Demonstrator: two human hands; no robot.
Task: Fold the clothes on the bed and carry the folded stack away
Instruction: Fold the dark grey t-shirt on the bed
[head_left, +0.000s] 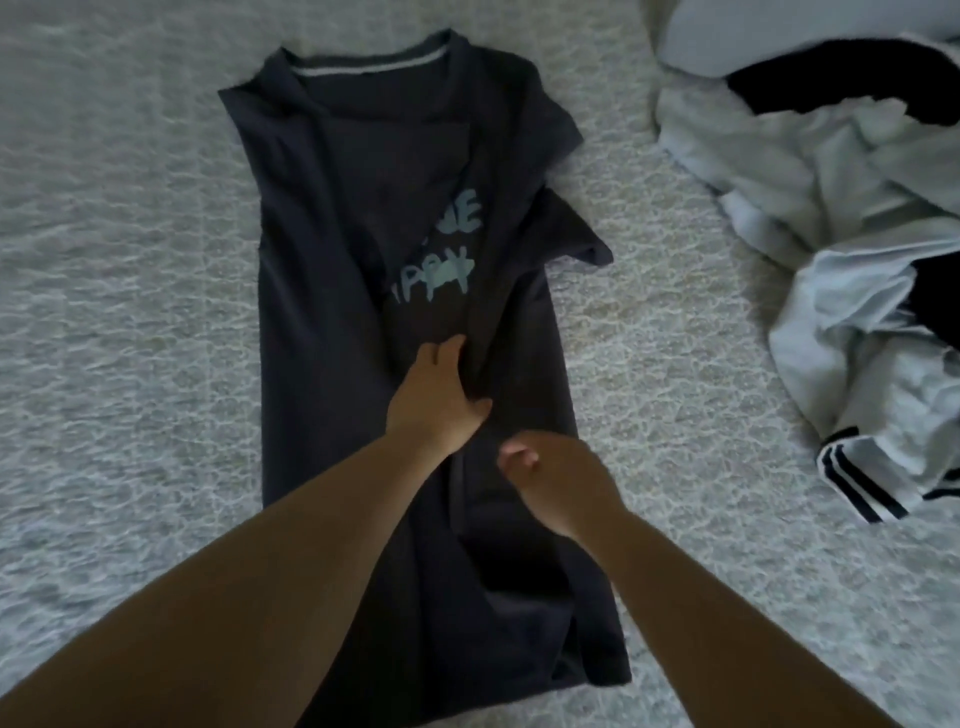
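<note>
We see the dark grey printed T-shirt (332, 291) lying lengthwise mid-bed, sides folded in. Our left hand (439, 397) presses it with straight fingers; our right hand (553, 480) hovers near, fingers curled, holding nothing. At far right lies a white-and-black clothes heap (841, 218) on the pale textured bedspread (114, 260).

Dim, bluish, flat light; no hard shadows. Soft focus throughout, slight motion blur, wide-angle bending at frame edges.

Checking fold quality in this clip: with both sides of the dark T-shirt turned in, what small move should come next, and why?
Probably tuck in the right sleeve, which pokes out past the dark grey printed T-shirt. The left hand rests flat mid-shirt; the right hand, fingers curled, is nearer the hem.
</note>
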